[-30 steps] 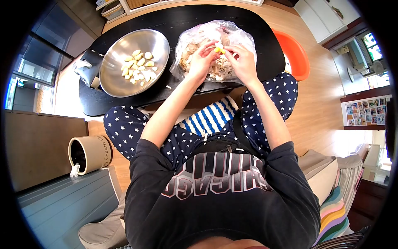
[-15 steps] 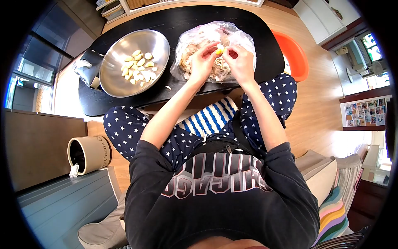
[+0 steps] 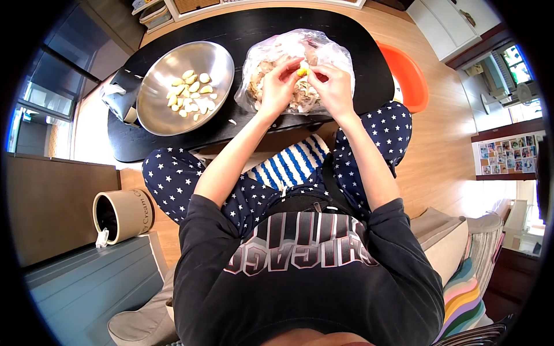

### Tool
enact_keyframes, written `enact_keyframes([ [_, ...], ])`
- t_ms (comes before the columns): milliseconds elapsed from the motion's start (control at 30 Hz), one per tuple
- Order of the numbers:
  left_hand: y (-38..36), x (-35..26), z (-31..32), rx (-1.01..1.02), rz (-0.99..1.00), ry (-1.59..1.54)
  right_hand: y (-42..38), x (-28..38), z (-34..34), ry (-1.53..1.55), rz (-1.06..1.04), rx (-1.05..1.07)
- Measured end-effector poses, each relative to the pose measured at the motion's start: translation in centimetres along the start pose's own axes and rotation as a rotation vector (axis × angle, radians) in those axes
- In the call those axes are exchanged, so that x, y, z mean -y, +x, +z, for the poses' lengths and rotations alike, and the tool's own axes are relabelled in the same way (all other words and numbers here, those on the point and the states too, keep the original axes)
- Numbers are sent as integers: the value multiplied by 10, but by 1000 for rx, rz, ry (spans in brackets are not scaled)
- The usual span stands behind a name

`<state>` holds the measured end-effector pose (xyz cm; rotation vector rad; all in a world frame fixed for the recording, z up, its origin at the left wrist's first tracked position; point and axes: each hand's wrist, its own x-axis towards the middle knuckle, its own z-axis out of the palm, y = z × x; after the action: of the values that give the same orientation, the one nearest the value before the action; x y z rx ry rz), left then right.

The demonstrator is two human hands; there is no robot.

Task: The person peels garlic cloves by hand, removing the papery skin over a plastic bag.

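Over a clear plastic bag [image 3: 341, 55] full of garlic skins and pieces, my two hands meet at the fingertips. Between them is a small garlic clove [image 3: 303, 70], bright yellow on its lower side and white on top. My left hand [image 3: 279, 87] pinches it from the left, with thumb and forefinger curled round. My right hand [image 3: 333, 85] closes on it from the right; its lower fingers are partly hidden. To the left, a wide steel bowl [image 3: 156, 86] holds several peeled garlic cloves [image 3: 190, 89].
Bag and bowl stand on a black oval table [image 3: 248, 29]. A dark box with tissue [image 3: 121, 95] is at its left edge. An orange tub [image 3: 411, 81] sits beyond the right edge. A striped cloth [image 3: 291, 164] lies on my lap. A cream bin [image 3: 124, 216] stands at left.
Both hands stay over the bag, with only slight finger movement around the clove; more of its white part shows now. The whole view has shifted slightly.
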<state>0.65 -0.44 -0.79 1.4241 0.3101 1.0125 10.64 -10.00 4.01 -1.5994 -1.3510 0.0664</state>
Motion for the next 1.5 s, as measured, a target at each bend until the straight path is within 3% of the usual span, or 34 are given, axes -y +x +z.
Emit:
enact_keyframes([
  [267,-3,-7,2,68,-48,-72,3,6,-2,-48,54,-83],
  [333,-3,-11,5,60,-231,-462,5,1,-2,-19,52,-104],
  [567,1,4,-7,61,-494,-1018,2,-10,-3,-34,103,-170],
  [600,2,4,-7,60,-494,-1018,1,-15,-5,-33,103,-169],
  [667,2,5,-6,108,-419,-927,-1,-24,-6,-146,123,27],
  [733,1,5,-5,71,-448,-939,-2,-25,-5,-180,59,25],
  [867,-1,7,-4,-63,-506,-898,-2,-7,-2,-94,-29,-91],
  [1133,-3,9,-2,-39,-388,-797,-1,-2,11,-94,-156,-177],
  [1500,-2,9,-1,-49,-366,-793,0,-10,15,-32,-76,-234],
])
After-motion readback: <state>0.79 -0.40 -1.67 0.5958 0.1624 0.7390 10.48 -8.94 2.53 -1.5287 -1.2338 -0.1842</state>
